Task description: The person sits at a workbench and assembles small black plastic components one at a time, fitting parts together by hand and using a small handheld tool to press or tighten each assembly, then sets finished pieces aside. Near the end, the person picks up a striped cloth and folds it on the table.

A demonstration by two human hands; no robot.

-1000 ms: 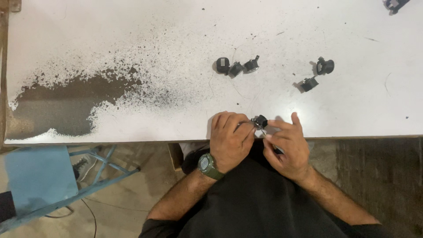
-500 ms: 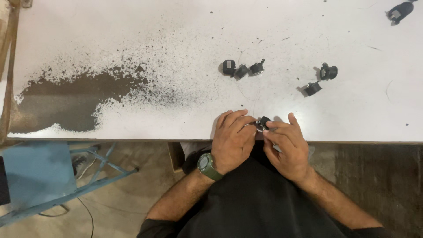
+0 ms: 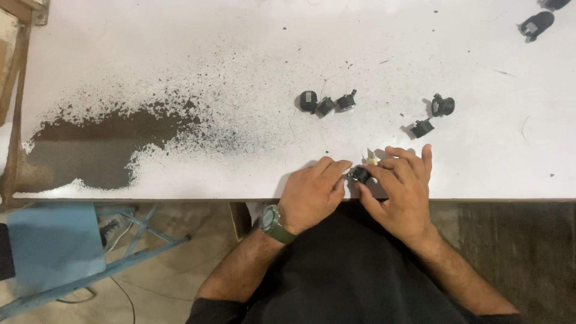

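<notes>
Both hands meet at the near edge of the white table — the left hand and right hand pinch a small black part between their fingertips, a pale sliver poking up just behind it. Farther out lie three black parts in a cluster, two more to their right — a dark worn patch spreads at left.

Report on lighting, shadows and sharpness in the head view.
Head view: even overhead light, no glare on the white worn tabletop; short soft shadows beside the three small black plastic parts; the left hand and right hand are fairly sharp, but the small black part between them is too small to make out in detail.
</notes>
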